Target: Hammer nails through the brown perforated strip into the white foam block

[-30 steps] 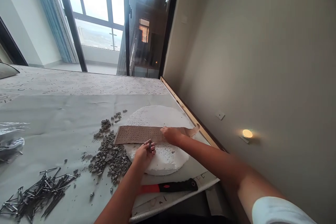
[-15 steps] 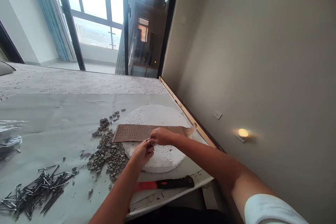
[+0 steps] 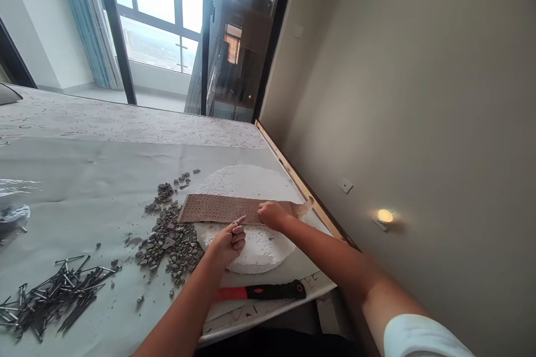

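Note:
A brown perforated strip [image 3: 221,208] lies across a white foam disc [image 3: 238,178], its thin peeled-looking tail curling at the right end. My left hand [image 3: 228,242] is over the front part of the disc, its index finger reaching the strip's near edge and the other fingers curled in. A small dark bit shows between thumb and index, too small to name. Farther right, my right hand [image 3: 273,216] rests on the strip with its fingers pressed together; whatever they pinch is hidden.
Grey gravel [image 3: 167,242] is heaped left of the disc. Loose nails [image 3: 58,295] lie at the lower left, near a clear plastic bag [image 3: 14,215]. A red-and-black tool handle [image 3: 272,290] lies along the front edge. A wooden rail [image 3: 293,170] and wall bound the right side.
My hands were together at the strip's near edge. The right hand has moved away to the right along the strip, while the left has stayed nearly in place. The view has shifted slightly.

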`<state>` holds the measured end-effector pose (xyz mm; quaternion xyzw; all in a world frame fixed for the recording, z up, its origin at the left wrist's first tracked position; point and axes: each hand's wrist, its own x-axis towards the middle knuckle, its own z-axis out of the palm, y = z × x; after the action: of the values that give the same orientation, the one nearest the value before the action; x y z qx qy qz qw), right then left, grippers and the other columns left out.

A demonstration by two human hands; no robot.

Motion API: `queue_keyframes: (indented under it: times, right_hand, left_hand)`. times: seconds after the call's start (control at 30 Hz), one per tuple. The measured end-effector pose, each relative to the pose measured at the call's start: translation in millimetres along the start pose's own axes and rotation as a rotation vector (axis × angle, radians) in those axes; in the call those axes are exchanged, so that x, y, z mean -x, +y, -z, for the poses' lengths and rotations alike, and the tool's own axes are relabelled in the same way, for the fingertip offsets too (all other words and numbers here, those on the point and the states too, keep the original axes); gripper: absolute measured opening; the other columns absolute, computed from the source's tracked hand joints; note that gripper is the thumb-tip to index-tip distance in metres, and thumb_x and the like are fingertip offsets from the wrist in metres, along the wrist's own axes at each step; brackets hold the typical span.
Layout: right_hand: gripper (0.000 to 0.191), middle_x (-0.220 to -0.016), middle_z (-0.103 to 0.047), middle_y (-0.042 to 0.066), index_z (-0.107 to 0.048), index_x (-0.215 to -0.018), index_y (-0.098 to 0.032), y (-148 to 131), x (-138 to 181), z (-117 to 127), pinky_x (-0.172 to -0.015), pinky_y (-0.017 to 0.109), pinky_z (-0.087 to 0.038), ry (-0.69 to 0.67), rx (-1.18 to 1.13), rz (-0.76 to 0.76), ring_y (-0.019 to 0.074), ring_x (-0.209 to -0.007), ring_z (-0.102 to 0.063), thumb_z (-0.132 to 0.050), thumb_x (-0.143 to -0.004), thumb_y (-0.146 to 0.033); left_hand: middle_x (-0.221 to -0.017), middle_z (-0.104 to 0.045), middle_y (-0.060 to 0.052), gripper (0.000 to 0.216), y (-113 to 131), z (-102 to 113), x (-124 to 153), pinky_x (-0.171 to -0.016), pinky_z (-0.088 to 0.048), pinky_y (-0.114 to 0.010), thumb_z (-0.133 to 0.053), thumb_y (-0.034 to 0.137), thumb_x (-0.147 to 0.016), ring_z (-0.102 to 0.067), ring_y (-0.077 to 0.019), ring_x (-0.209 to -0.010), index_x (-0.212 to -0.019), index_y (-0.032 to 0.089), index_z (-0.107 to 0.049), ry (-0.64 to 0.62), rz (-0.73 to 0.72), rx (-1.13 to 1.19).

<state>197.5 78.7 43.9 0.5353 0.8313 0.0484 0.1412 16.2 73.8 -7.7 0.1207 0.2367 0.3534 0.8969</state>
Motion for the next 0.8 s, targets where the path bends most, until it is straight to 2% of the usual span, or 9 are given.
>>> queue_keyframes:
  times: [0.23,0.37,0.47,0.63,0.8]
  right_hand:
    - [0.022,-0.09,-0.065,0.016,-0.066,-0.089,-0.008,-4,-4,-8,-0.069,0.029,-0.047,-0.041,0.158,0.127,0.0223,-0.087,-0.062,-0.049,-0.078,-0.002]
    - [0.021,-0.089,-0.066,0.016,-0.067,-0.087,-0.008,-2,-8,-5,-0.067,0.029,-0.048,-0.073,0.2,0.197,0.0225,-0.085,-0.063,-0.05,-0.077,-0.002]
    - [0.021,-0.089,-0.067,0.016,-0.067,-0.088,-0.008,3,-10,0,-0.067,0.028,-0.048,-0.086,0.209,0.226,0.0222,-0.086,-0.063,-0.05,-0.076,-0.001]
    - [0.023,-0.093,-0.066,0.018,-0.065,-0.094,-0.006,11,-8,12,-0.065,0.027,-0.047,-0.043,0.171,0.186,0.0214,-0.085,-0.063,-0.046,-0.081,-0.006]
    - [0.021,-0.088,-0.067,0.017,-0.067,-0.088,-0.006,13,-8,26,-0.061,0.026,-0.046,-0.039,0.1,0.151,0.0209,-0.076,-0.065,-0.049,-0.079,-0.009]
  left_hand:
    - [-0.047,-0.033,0.009,0.018,-1,-4,0,-0.036,-0.018,-0.017,-0.041,0.006,-0.086,-0.027,-0.0034,-0.033,-0.098,0.013,-0.052,0.048,-0.047,-0.004]
    - [-0.047,-0.033,0.008,0.016,0,-2,-3,-0.036,-0.017,-0.018,-0.038,0.002,-0.084,-0.027,-0.0034,-0.032,-0.085,0.014,-0.049,0.046,-0.019,0.013]
    - [-0.047,-0.032,0.008,0.018,2,0,-5,-0.035,-0.015,-0.018,-0.035,0.0,-0.083,-0.027,-0.0037,-0.032,-0.084,0.014,-0.048,0.058,-0.006,0.034]
    - [-0.047,-0.031,0.009,0.017,3,2,-7,-0.035,-0.015,-0.017,-0.036,0.001,-0.081,-0.027,-0.0035,-0.032,-0.083,0.014,-0.047,0.051,0.007,0.064]
    - [-0.051,-0.036,0.006,0.016,2,0,-5,-0.035,-0.017,-0.016,-0.036,0.002,-0.076,-0.029,-0.0038,-0.034,-0.079,0.014,-0.046,0.037,0.024,0.071]
